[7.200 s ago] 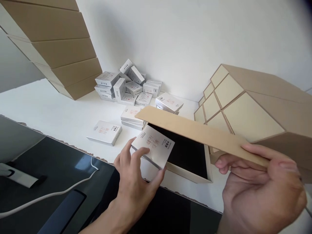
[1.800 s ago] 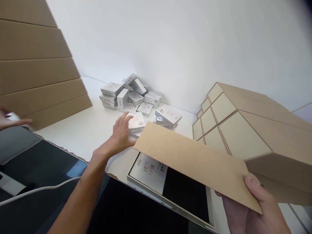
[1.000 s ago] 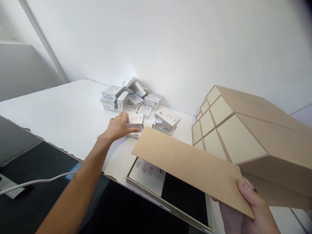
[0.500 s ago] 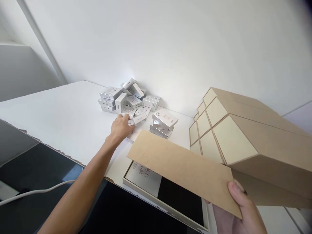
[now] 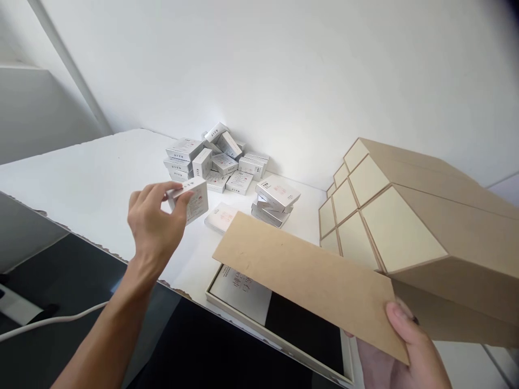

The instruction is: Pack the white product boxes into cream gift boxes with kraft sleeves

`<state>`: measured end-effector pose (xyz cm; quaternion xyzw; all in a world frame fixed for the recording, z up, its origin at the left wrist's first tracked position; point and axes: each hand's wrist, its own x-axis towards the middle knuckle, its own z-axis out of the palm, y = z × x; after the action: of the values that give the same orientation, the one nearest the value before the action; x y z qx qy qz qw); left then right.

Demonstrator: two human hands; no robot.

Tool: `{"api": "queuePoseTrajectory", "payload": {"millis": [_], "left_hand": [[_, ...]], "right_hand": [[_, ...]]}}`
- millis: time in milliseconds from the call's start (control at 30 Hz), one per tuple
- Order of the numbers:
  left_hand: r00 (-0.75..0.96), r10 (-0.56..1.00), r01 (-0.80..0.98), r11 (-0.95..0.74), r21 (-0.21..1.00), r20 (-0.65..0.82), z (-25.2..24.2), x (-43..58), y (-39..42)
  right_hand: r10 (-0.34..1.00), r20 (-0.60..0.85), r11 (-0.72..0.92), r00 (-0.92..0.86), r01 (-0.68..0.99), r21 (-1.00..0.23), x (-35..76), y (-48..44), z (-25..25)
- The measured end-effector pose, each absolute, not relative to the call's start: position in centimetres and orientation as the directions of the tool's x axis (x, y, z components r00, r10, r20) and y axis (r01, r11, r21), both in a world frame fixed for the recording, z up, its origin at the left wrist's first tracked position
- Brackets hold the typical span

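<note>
Between thumb and fingers, my left hand [image 5: 159,219] grips a small white box [image 5: 196,201], raised over the white table in front of the pile. At the lower right my right hand [image 5: 413,343] holds one end of a long brown cardboard piece [image 5: 312,281]. That piece slants above an open shallow box [image 5: 251,329], partly covering it. Inside the shallow box lie a silver-white printed part [image 5: 239,289] and a black area [image 5: 304,329]. Just beyond the brown piece, a white box with reddish print [image 5: 221,217] lies flat.
A pile of small silver-white boxes [image 5: 225,162] stands near the wall, with a short stack [image 5: 275,200] to its right. Long brown boxes with cream ends [image 5: 405,227] are stacked at the right. The table's front edge [image 5: 97,246] is chipped; a white cable [image 5: 60,320] hangs below.
My left hand has drawn back to the left, lifting the small box from beside the pile and turning it upright. My right hand still holds the brown piece, shifted slightly right in view.
</note>
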<state>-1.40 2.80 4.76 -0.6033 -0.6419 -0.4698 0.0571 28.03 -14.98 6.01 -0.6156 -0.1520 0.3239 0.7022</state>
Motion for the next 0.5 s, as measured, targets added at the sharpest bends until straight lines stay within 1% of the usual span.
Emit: {"api": "queuePoseTrajectory", "payload": {"millis": [67,133,267,333,400,500], "left_hand": [[-0.258,0.760,0.847,-0.118,0.518,0.597,3.3,-2.1,1.7],[-0.216,0.826,0.865,-0.085,0.494,0.521,2.1,-2.3,0.9],[-0.170,0.900,0.881,-0.044,0.472,0.401,1.1,-1.9,-0.3],[-0.158,0.920,0.868,-0.043,0.494,0.358,0.9,-1.5,-0.9],[-0.181,0.935,0.842,-0.013,0.539,0.304,0.7,-1.2,-1.3],[-0.298,0.943,0.782,0.152,0.605,0.148,0.4,-1.1,-1.2]], "right_hand": [[0.629,-0.198,0.028,0.752,-0.277,-0.961,27.9,-15.1,6.0],[0.623,-0.205,0.030,0.755,-0.285,-0.958,27.8,-15.2,6.1],[0.630,-0.193,0.041,0.752,-0.281,-0.959,27.8,-15.3,6.1],[0.636,-0.200,0.042,0.745,-0.293,-0.955,27.7,-15.3,6.2],[0.642,-0.193,0.061,0.742,-0.300,-0.952,27.5,-15.3,6.3],[0.652,-0.167,0.071,0.740,-0.279,-0.958,27.1,-15.4,6.5]]}}
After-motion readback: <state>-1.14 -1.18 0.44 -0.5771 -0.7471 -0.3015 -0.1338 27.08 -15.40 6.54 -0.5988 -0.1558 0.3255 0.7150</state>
